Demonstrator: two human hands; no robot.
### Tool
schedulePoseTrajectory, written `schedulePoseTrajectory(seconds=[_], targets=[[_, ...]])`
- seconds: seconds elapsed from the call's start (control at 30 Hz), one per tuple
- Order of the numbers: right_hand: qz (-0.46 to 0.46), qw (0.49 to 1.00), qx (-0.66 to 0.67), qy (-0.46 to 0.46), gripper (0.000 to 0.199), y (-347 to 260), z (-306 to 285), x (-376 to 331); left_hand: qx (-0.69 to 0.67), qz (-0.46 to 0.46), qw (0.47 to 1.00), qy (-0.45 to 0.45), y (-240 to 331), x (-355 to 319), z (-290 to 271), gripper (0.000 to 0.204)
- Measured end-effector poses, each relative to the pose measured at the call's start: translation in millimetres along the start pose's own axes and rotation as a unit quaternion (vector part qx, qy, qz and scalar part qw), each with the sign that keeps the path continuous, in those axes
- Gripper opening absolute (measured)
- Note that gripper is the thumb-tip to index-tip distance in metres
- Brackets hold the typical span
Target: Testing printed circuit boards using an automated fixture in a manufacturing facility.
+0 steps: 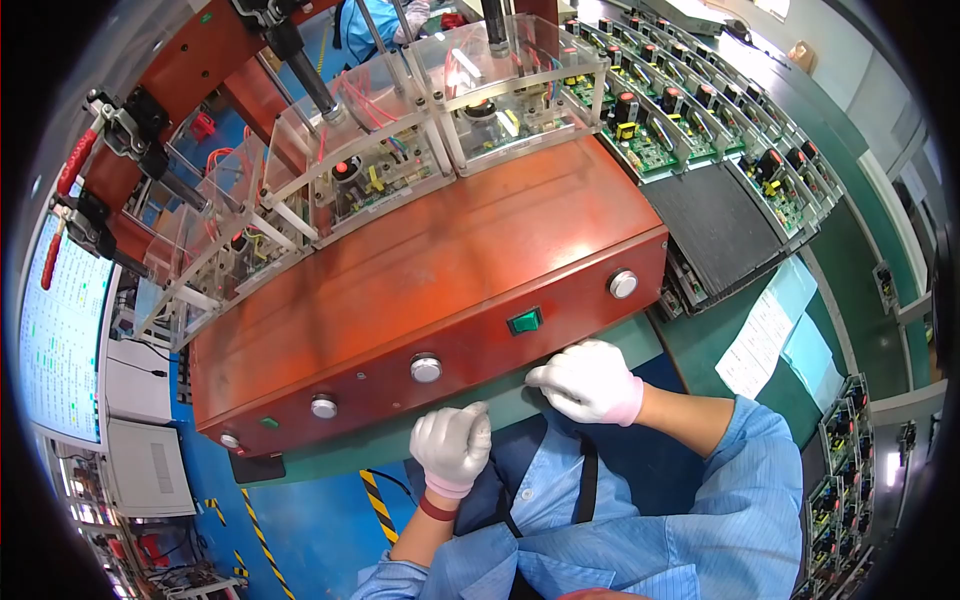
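Two white-gloved hands rest at the table's near edge, holding nothing: left hand [452, 445] loosely curled below a round silver button [426, 368], right hand [590, 380] just under the green switch [525, 321] on the red console [420, 280].

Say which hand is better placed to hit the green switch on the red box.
Right hand, probably: it rests just below the green switch. Left hand sits lower, nearer a round silver button.

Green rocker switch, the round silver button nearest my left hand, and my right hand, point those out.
green rocker switch [525, 321], head view, centre of its face.
round silver button [426, 369], head view, middle of its cap.
right hand [590, 382], head view, back of the glove.
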State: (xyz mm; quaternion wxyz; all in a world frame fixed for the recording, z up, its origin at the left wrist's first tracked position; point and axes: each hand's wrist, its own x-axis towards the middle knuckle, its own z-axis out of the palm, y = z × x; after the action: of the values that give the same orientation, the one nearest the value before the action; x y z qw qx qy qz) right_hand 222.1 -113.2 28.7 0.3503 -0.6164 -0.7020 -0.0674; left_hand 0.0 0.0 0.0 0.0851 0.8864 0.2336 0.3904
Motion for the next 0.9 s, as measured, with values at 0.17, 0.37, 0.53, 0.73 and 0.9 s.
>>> schedulePoseTrajectory(seconds=[0.17,0.37,0.53,0.73,0.9], targets=[[0.001,1.0,0.005,0.004,0.022,-0.5,-1.0,0.8,0.0,-0.003,1.0,-0.004,3.3,3.8,-1.8,0.013],[0.0,1.0,0.004,0.002,0.021,-1.0,-1.2,1.4,-0.001,-0.001,1.0,-0.001,2.4,3.2,-1.8,0.012],[0.001,1.0,0.006,0.003,0.021,-0.3,0.3,1.2,0.0,0.0,1.0,0.005,1.0,1.9,-0.3,0.011],[0.0,1.0,0.01,0.009,0.022,0.2,1.6,0.7,0.007,-0.003,1.0,-0.008,1.7,1.8,-2.3,0.013],[-0.006,1.0,0.007,0.006,0.021,0.7,2.0,-0.3,0.005,-0.005,1.0,-0.009,1.3,1.1,-2.4,0.013]])
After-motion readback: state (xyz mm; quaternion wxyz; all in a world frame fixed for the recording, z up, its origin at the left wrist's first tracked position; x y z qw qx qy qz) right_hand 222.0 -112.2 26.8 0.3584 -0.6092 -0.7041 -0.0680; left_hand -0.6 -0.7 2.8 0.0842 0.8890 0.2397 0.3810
